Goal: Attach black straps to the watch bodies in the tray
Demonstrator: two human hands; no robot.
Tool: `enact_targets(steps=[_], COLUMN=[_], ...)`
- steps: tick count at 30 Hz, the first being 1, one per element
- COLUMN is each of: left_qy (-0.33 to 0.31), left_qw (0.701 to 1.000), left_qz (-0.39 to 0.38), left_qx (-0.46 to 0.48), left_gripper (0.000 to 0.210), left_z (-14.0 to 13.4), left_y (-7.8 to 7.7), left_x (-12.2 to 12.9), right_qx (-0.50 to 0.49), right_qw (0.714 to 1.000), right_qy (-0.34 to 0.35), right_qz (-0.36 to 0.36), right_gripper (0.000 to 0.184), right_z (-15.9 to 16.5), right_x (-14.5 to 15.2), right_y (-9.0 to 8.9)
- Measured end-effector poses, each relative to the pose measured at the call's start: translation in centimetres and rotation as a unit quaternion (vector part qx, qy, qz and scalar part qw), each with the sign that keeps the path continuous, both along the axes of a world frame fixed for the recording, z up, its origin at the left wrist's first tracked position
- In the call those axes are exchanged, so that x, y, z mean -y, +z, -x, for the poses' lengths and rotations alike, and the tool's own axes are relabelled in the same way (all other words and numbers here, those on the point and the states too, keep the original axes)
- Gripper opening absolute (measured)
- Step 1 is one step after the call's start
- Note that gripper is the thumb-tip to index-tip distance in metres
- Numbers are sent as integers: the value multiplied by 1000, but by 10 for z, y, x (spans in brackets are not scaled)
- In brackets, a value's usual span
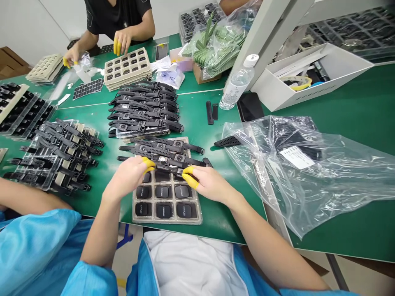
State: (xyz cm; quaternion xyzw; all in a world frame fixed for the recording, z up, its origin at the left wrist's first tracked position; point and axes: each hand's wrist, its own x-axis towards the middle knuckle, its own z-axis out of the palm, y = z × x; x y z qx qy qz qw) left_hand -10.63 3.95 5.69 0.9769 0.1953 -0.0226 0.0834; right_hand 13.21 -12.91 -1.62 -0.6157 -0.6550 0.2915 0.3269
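Between our two hands, over the far edge of the tray [166,220], we are holding a black watch [166,165] with its straps stretched sideways. Our left hand [128,177] is pinching the strap end between thumb and forefinger, both capped in yellow finger cots [149,164]; our right hand [207,181] is pinching the other end the same way, so each grip is pressed together on the watch. Below the watch, at 6 o'clock from it, the tray is showing rows of black square watch bodies [163,191] sitting in its pockets, and it is resting on the green desk [364,111] near our edge.

At 12 o'clock from the grip, more finished watches [166,147] are lying across the tray's far end, and beyond them a taller stack of watches [144,109] is piling up. At 9 o'clock, another heap of strapped watches [58,154] is lying on clear trays. At 3 o'clock, a crumpled clear plastic bag [305,168] is spreading over the desk, with a loose strap [228,142] beside it. At 1 o'clock, a water bottle [237,82] is leaning by a white box [311,74]. At 11 o'clock, another person [119,20] is working with a hand [121,41] over a filled tray [127,68].
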Motion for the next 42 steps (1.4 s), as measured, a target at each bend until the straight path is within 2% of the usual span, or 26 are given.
enact_targets(steps=[2,4,7,10,14,16,19,22,25,29,33,36,38,40,42], left_qy=[-6,12,33,14,29,38,28,-18,-57,-83,-83,-58,-44,-40,-12], left_qw=[999,999,998,995,999,997,994,992,985,981,986,990,994,997,1000], left_qz=[-34,-27,53,99,5,-46,-96,-125,-130,-117,-96,-91,-74,-36,20], left_qx=[-23,-14,2,-7,27,54,54,-20,-94,-132,-112,-88,-71,-54,-21], left_gripper=[28,29,25,24,19,17,16,17,32,33,35,30,25,17,15], left_z=[12,21,28,27,19,19,30,44,48,41,39,42,45,49,49], left_y=[2,-1,-12,-29,-53,-57,-48,-28,-15,-15,-22,-28,-28,-22,-10], left_x=[-4,-4,-4,-5,-5,-2,3,5,2,-3,-4,-3,-4,-6,-5], right_qx=[42,87,172,246,273,263,265,266,235,228,230,224,215,178,73], right_qw=[999,996,983,961,954,958,952,931,922,910,909,915,929,948,962], right_qy=[14,28,21,21,16,-13,-99,-151,-117,-90,-95,-107,-134,-185,-243], right_qz=[9,20,68,122,126,111,119,199,285,336,335,318,271,190,103], right_gripper=[26,27,29,33,31,30,28,23,20,17,10,3,3,2,9], right_z=[5,9,16,24,25,16,-12,-43,-60,-56,-51,-61,-72,-80,-79], right_x=[0,0,-1,-4,-5,-3,4,14,21,20,15,15,17,19,19], right_y=[2,3,3,4,7,10,12,10,7,8,6,-1,-6,-7,-1])
